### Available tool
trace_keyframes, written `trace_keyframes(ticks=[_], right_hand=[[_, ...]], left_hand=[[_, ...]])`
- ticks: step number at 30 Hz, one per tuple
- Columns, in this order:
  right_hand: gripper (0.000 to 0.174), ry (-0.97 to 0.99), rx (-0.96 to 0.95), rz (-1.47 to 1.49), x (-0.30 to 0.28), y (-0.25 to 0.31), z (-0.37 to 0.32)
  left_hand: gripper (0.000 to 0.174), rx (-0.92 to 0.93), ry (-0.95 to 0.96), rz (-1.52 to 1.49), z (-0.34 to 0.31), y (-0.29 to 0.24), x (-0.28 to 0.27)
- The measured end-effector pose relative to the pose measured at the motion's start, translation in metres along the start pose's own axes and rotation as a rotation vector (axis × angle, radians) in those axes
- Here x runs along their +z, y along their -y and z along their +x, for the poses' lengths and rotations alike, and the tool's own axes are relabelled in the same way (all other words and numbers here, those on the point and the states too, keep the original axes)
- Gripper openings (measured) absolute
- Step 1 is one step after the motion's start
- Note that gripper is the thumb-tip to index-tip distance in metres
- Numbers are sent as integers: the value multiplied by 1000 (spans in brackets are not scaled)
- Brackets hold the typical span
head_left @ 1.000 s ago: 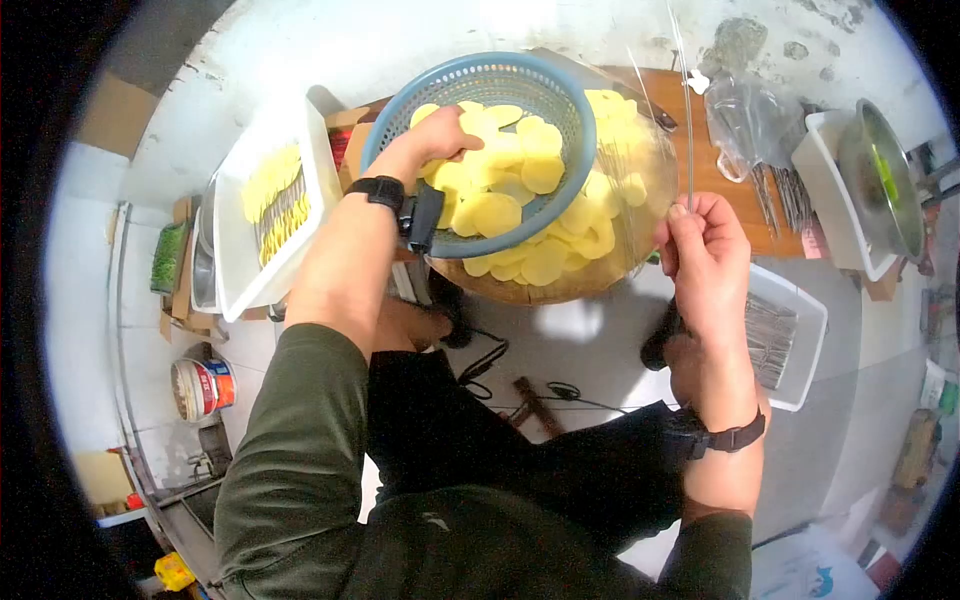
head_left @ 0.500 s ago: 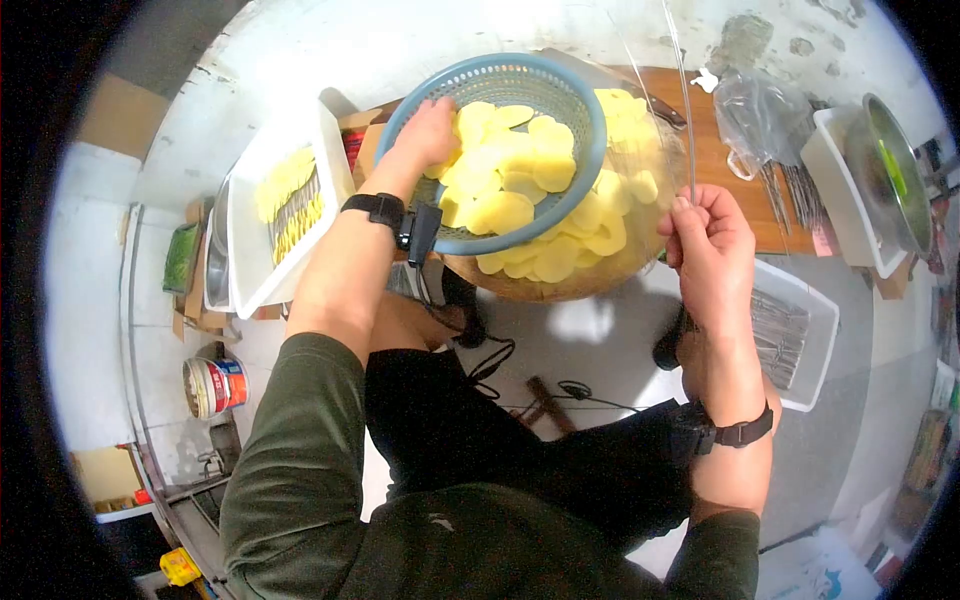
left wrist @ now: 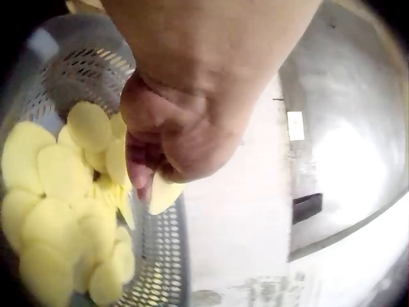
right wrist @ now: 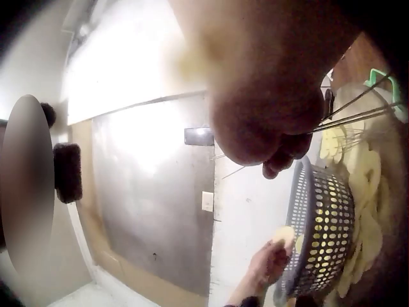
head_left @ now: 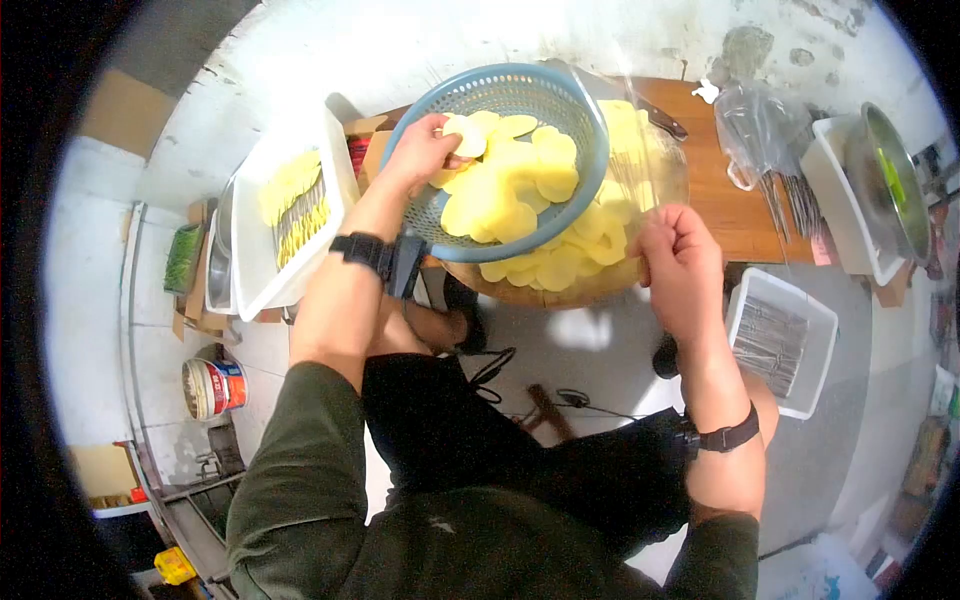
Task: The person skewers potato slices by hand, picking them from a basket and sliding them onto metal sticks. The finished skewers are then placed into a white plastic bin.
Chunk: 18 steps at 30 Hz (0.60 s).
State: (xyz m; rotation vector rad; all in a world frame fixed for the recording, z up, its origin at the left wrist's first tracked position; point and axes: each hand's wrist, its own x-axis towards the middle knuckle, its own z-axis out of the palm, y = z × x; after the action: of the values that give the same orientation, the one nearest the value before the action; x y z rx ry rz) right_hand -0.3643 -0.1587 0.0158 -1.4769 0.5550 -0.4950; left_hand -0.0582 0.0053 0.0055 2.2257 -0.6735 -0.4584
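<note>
My left hand (head_left: 422,157) is over the left side of a blue-grey plastic colander (head_left: 515,82) and pinches a thin, round yellow potato slice (head_left: 466,138). The left wrist view shows this slice (left wrist: 165,197) sticking out below the fingertips. More potato slices (head_left: 545,165) lie heaped in the colander. To the right, my right hand (head_left: 685,265) holds several thin metal skewers (right wrist: 351,118) in curled fingers; they are blurred in the head view. Loose slices (head_left: 600,235) cover part of the round wooden board (head_left: 560,297) under the colander.
A white bin (head_left: 245,275) with skewered slices stands at left. Another white bin (head_left: 827,375) with metal skewers sits low at right. A knife (head_left: 665,122) lies behind the board, near a plastic bag (head_left: 755,125). A metal bowl (head_left: 905,190) stands far right.
My left hand went to the colander's left side, then came up and slightly right with a slice pinched. My right hand moved left and a little down, and the skewers tilted from their upright position.
</note>
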Motion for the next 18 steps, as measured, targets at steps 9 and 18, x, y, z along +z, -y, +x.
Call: trace_keyframes(ticks=[9,18], right_hand=[[9,113,15,-163,38,-29,-8],[10,146,143,-151,62,-34,-2]], left_hand=[[20,121,-25,-945,-48,-19,18],[25,79,45,-1077,-46,-22,22]])
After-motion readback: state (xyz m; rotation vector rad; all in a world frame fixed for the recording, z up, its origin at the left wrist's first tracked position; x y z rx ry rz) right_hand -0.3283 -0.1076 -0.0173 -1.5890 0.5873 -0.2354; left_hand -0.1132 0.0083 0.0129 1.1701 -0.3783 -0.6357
